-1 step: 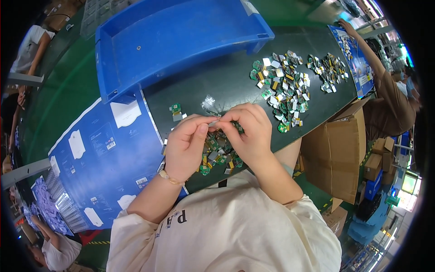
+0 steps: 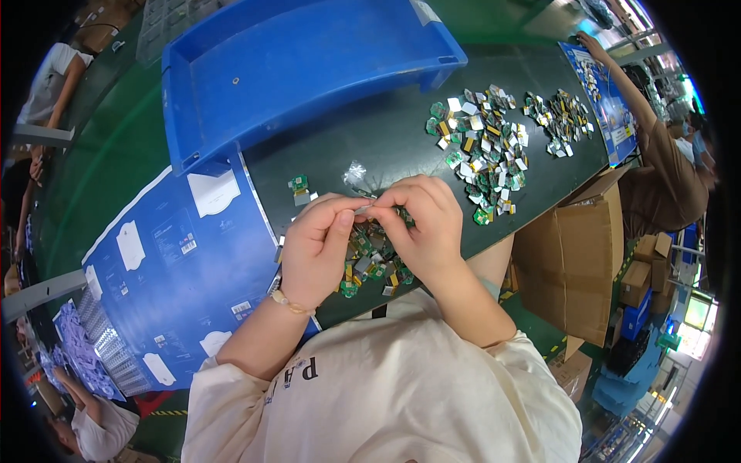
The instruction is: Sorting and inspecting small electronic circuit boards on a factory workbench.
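Note:
My left hand [image 2: 318, 241] and my right hand [image 2: 426, 228] meet at the fingertips above the dark green bench. Pinched between them is a small silvery piece [image 2: 363, 209], mostly covered by the fingers, so its kind is hard to make out. Below and between the hands lies a heap of small green circuit boards [image 2: 373, 266] with silver squares and gold strips, partly hidden by my hands. One loose circuit board [image 2: 299, 185] rests just beyond my left hand. A crumpled scrap of clear plastic [image 2: 355, 173] lies beyond the fingertips.
A large blue plastic bin [image 2: 174, 116] stands at the far left. Two more piles of circuit boards [image 2: 486, 147] spread to the right. A blue printed sheet [image 2: 166, 270] covers the left side. Beside the bench at right is a cardboard box [image 2: 567, 266]; a co-worker's arm [image 2: 629, 89] reaches in beyond.

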The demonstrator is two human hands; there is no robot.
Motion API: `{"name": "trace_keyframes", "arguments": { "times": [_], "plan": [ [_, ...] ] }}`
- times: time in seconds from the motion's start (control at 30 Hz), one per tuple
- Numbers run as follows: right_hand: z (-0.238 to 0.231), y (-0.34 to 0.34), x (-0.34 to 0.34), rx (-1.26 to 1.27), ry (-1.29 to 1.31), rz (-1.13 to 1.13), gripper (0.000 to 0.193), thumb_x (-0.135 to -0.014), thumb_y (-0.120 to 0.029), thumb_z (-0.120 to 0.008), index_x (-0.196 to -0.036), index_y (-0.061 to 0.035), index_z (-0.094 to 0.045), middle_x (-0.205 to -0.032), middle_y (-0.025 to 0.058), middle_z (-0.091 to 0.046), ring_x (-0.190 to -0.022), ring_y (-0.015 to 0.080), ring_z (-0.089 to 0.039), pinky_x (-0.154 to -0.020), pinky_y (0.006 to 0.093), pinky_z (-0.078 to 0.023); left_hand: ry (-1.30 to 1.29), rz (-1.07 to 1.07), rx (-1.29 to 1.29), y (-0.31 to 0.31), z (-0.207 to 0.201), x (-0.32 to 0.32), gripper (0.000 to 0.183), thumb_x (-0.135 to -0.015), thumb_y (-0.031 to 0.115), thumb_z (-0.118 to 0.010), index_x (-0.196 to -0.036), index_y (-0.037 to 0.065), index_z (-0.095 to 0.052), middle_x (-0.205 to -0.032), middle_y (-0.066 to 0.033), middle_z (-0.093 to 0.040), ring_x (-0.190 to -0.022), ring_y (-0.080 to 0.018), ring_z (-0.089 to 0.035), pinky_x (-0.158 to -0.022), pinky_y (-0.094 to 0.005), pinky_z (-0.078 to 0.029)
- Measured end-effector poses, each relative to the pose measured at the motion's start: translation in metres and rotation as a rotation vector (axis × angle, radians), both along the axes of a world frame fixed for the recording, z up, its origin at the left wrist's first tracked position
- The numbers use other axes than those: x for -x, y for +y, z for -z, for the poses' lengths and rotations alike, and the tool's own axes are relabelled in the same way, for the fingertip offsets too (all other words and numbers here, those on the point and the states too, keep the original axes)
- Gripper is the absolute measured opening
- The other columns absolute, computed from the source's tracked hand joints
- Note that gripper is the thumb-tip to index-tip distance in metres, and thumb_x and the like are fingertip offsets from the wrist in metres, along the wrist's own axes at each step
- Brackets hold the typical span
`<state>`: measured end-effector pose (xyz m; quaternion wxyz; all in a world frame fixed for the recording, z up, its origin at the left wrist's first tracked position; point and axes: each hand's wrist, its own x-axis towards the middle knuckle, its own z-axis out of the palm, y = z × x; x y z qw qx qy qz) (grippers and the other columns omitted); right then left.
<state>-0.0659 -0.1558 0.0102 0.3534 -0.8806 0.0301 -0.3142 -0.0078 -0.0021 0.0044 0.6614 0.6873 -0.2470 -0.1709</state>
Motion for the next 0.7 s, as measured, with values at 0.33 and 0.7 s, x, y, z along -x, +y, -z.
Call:
{"name": "trace_keyframes", "arguments": {
  "times": [0.33,0.7],
  "plan": [
    [0.0034,-0.0046,0.0008,0.086,-0.087,0.003,0.019,-0.064,-0.008,-0.081,-0.075,-0.0097,-0.065,-0.075,0.0023,-0.064,-0.067,0.0198,-0.056,-0.06,0.0305,-0.043,-0.157,-0.037,-0.063,-0.0013,0.0011,0.0004,0.016,-0.093,0.008,-0.055,-0.101,0.003,-0.068,-0.09,-0.0096,-0.067,-0.083,-0.0224,-0.064,-0.074,-0.0299,-0.049],
    [0.0061,-0.0034,0.0028,0.055,-0.095,0.011,0.018,-0.065,-0.007,-0.08,-0.074,-0.0095,-0.065,-0.074,0.0023,-0.064,-0.066,0.0192,-0.056,-0.059,0.0297,-0.042,-0.068,-0.028,-0.041,-0.001,0.0009,0.0035,0.016,-0.093,0.01,-0.056,-0.103,0.003,-0.068,-0.092,-0.0097,-0.068,-0.083,-0.0204,-0.064,-0.077,-0.0287,-0.049]
  ]
}}
